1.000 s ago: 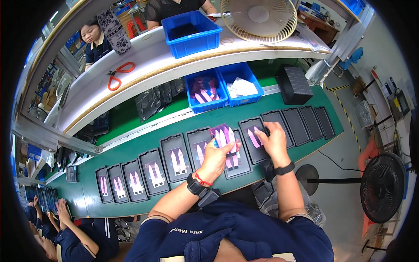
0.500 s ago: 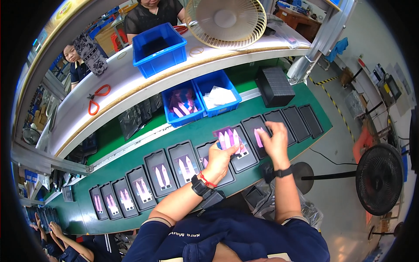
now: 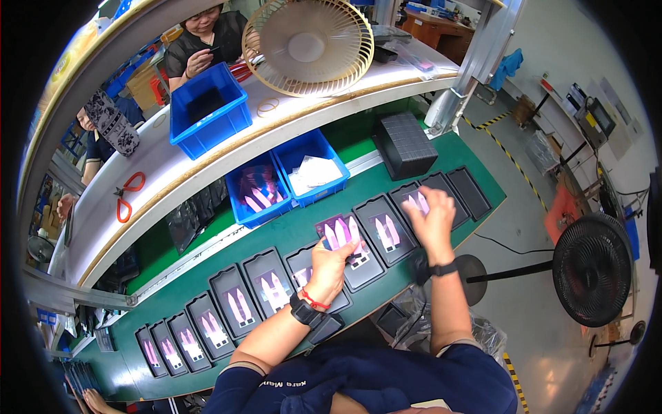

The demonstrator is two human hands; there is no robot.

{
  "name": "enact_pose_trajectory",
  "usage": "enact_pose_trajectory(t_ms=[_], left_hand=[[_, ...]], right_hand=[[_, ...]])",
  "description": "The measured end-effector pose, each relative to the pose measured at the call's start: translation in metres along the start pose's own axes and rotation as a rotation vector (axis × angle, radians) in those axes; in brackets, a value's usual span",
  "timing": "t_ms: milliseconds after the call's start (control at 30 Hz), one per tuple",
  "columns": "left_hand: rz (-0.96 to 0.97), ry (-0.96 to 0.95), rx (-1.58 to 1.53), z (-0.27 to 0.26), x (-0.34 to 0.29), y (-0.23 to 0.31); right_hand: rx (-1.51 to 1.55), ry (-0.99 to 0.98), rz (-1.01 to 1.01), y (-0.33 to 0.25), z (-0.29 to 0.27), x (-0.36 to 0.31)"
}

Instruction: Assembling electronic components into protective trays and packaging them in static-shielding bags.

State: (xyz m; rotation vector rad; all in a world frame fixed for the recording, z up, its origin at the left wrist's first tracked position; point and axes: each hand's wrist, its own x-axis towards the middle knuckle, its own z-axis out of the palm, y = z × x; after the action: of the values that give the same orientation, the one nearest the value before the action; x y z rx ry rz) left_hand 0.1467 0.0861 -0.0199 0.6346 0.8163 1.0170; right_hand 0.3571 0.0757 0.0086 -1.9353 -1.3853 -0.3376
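My left hand grips a small stack of pink pointed strips on film, fanned out above a black tray. My right hand, fingers pinched, holds a pink pointed strip piece over another black tray. Between the hands, a black tray has a similar pink piece lying in it. Farther left, a row of black trays holds one such pink piece each. My left hand partly hides the trays beneath it.
Two blue bins, one with pink pieces and one with white sheets, stand behind the trays. A stack of black trays is at the far right. Above runs a shelf with a blue bin, red-handled scissors and a fan.
The pink piece has been left in the tray where my right hand was. That hand has moved one tray to the right with another piece. My left hand still holds the stack; the view has shifted.
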Motion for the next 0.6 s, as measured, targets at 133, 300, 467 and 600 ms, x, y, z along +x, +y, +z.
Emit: enact_pose_trajectory(t_ms=[133,300,467,600], left_hand=[[0.05,-0.036,0.044,0.01,0.001,-0.013],[-0.014,-0.081,-0.045,-0.006,-0.001,0.009],[0.038,-0.018,0.046,-0.001,-0.001,0.012],[0.051,0.03,0.083,0.001,0.0,-0.001]], right_hand=[[0.819,-0.422,0.15,-0.051,0.012,-0.046],[0.798,-0.099,0.381,0.055,0.011,0.021],[-0.284,0.0,0.174,0.118,0.008,0.035],[0.458,-0.171,0.111,-0.003,0.001,-0.006]])
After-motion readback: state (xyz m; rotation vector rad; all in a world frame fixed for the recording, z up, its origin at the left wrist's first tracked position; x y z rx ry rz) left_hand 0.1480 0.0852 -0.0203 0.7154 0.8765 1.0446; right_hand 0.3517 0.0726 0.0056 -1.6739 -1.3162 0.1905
